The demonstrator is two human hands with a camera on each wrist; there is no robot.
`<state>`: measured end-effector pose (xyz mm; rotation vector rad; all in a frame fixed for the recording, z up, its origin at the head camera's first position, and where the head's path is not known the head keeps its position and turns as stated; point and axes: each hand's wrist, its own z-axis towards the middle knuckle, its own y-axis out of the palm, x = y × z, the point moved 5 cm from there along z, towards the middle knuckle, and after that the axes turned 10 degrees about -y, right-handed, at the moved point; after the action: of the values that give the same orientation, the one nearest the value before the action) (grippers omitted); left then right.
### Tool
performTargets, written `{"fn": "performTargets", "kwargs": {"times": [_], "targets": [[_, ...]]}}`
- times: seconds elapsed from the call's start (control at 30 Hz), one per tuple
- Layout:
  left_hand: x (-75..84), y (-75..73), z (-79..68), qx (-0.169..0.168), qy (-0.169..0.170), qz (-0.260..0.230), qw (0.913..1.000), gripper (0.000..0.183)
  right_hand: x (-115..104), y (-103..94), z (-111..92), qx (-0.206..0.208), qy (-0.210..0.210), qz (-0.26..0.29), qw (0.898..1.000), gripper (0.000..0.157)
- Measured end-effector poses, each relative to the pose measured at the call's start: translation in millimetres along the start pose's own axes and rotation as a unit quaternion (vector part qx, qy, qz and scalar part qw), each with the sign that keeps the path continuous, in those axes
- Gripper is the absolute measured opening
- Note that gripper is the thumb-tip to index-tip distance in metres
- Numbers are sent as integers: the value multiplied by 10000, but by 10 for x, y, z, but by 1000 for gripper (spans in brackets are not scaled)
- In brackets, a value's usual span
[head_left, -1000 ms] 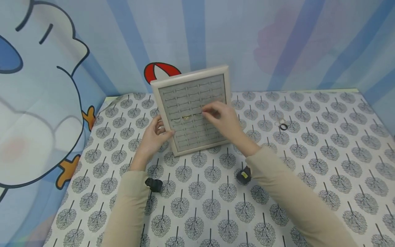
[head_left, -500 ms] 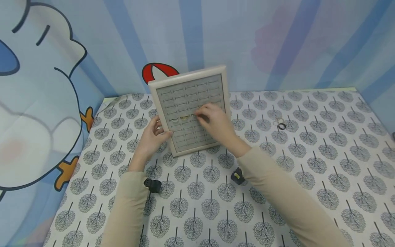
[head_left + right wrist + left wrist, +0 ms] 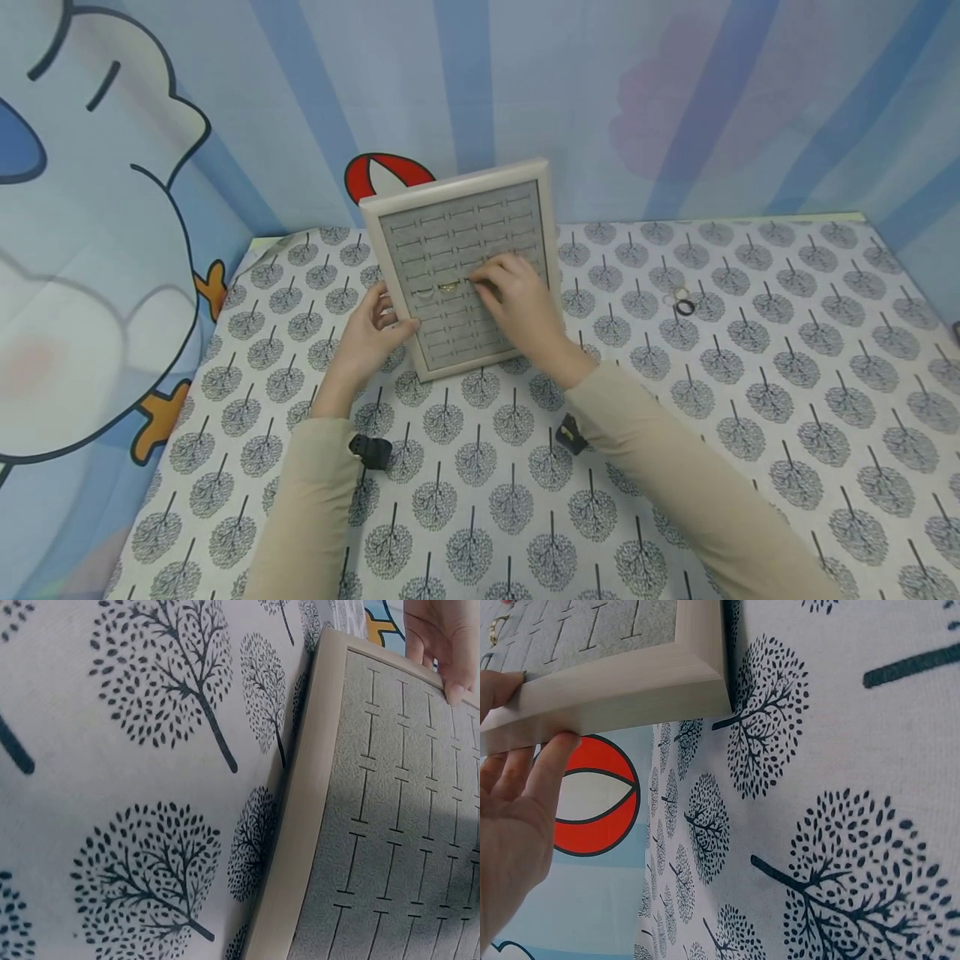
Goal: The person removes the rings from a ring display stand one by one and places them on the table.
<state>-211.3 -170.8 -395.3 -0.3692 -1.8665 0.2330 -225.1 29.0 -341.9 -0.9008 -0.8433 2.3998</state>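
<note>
A ring display board (image 3: 472, 237), grey padded with rows of slits in a pale wooden frame, leans back, its lower edge at the tablecloth. My left hand (image 3: 369, 333) grips its left side, thumb in front and fingers behind, as the left wrist view also shows on the frame (image 3: 615, 694). A silver ring (image 3: 425, 293) and a gold ring (image 3: 449, 287) sit in neighbouring slits of one row. Just right of them, my right hand (image 3: 521, 304) pinches a small ring at the same row, mostly hidden by the fingertips.
Right of the board, a black ring (image 3: 685, 307) lies on the tree-patterned tablecloth (image 3: 757, 375) beside a gold ring (image 3: 681, 293) and a thin pale one. A cartoon-printed backdrop (image 3: 570, 92) rises behind the table. Black wrist cameras sit at both cuffs.
My right hand has shifted slightly left along the slit row, covering the spot right of the gold ring. My left hand keeps its grip, and the board stays at the same tilt.
</note>
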Motion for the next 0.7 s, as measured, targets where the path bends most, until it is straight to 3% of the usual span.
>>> {"fn": "performTargets", "kwargs": {"times": [0.3,0.7], "targets": [[2,4,-13,-39,-41,-16,10000,71,10,28,2,-30,176,-42,9998,12],[6,0,-16,-119,-23,-106,9999,73,85,23,-22,38,210,444,9988,11]]}}
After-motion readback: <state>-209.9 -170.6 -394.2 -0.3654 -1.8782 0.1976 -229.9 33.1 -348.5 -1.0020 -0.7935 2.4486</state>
